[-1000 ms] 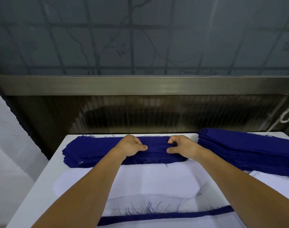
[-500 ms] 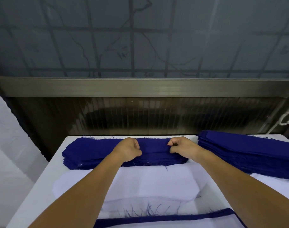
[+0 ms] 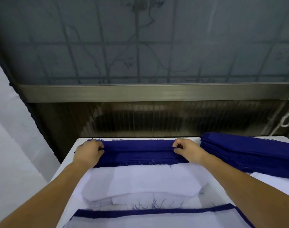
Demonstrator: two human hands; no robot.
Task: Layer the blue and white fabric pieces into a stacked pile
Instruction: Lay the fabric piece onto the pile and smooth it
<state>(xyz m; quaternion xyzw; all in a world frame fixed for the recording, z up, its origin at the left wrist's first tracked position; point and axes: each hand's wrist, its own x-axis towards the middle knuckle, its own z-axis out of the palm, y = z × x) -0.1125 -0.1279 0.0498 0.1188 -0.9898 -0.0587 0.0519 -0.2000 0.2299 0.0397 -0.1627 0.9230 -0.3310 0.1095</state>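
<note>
Head view: a blue fabric stack [image 3: 138,153] is seen along the far edge of the white table [image 3: 64,167]. Its left end is grasped by the left hand [image 3: 89,153] and its right end by the right hand [image 3: 186,151], fingers curled over the top layers; how many layers are pinched cannot be told. White fabric pieces [image 3: 147,181] are spread just in front. A second blue pile [image 3: 249,155] is stacked at right.
</note>
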